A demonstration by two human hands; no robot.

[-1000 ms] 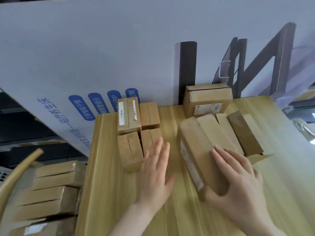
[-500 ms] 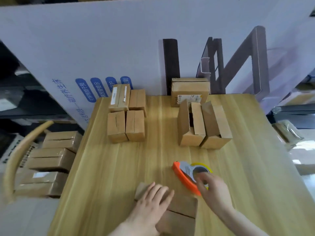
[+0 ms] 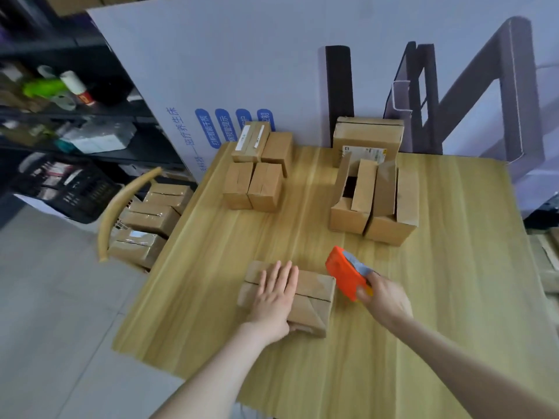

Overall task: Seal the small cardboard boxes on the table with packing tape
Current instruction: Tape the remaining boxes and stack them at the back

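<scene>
Left hand (image 3: 276, 294) presses flat on the near box (image 3: 314, 293) while right hand (image 3: 384, 300) grips the tape dispenser (image 3: 343, 273); slack pressure could let the box gape, skewing the seal.

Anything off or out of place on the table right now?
Nothing spilled or damaged. Only oddity: the open box at right rear gapes with flaps upright, and its neighbour box has flaps lifted, both unsealed. The left hand lies flat on the near box; right hand grips the tape dispenser.
</scene>
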